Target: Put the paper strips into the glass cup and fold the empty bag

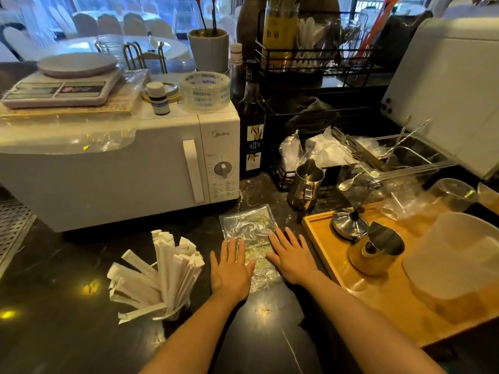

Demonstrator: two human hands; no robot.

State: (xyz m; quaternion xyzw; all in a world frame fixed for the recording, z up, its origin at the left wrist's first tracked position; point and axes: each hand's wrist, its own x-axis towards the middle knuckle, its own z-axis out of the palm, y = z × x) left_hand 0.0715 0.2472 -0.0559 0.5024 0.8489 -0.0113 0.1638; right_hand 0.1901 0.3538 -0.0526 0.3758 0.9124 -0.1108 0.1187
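The crinkled clear plastic bag (249, 238) lies flat on the dark counter (67, 306), before the white microwave (118, 168); left of it stands the glass cup (172, 311) holding white paper strips (159, 268), right of it the wooden tray (378, 298)

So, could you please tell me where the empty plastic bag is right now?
The bag lies flat on the dark counter, centre of the head view, in front of the microwave, with the left hand and right hand pressing on it.

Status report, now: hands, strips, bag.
Left hand and right hand flat, open on the empty bag. Paper strips already in glass cup. Bag unfolded; nothing obstructing.
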